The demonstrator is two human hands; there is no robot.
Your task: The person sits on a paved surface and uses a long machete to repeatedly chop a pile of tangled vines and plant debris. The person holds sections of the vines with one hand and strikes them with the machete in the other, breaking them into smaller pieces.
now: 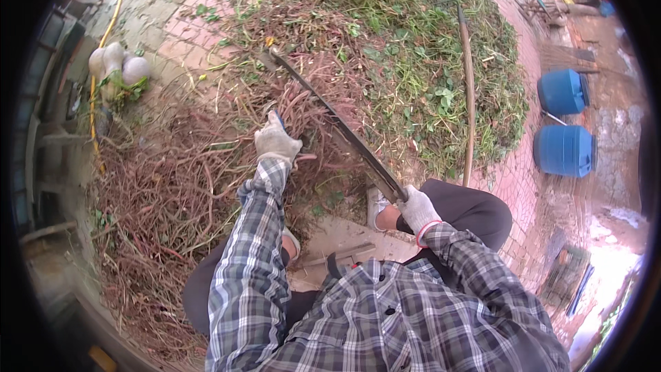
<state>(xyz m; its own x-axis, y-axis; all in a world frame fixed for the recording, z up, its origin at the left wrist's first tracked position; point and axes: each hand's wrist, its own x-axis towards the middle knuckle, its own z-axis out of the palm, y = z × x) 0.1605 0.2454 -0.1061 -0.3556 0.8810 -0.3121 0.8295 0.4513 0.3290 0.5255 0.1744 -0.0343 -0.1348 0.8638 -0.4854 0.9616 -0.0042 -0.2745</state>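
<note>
My right hand (419, 211), in a pale knit glove with a red cuff edge, grips the near end of a long dark metal blade or bar (342, 126). The bar slants away to the left, across a tangle of reddish-brown vine stems (304, 98). Farther left, my left hand (277, 140), in a soiled white glove, reaches down over the stems. A small blue edge (280, 120) shows at its fingers. What those fingers hold is hidden from this angle. Below the hands, a pale board (330, 235) lies between my feet.
Dry reddish vines (170, 186) heap up on the left, and chopped green leaves (413, 67) spread at the far right. A wooden-handled tool (469, 98) lies on the leaves. Several pale gourds (121, 68) sit by a yellow hose (106, 36). Two blue barrels (563, 151) stand at right.
</note>
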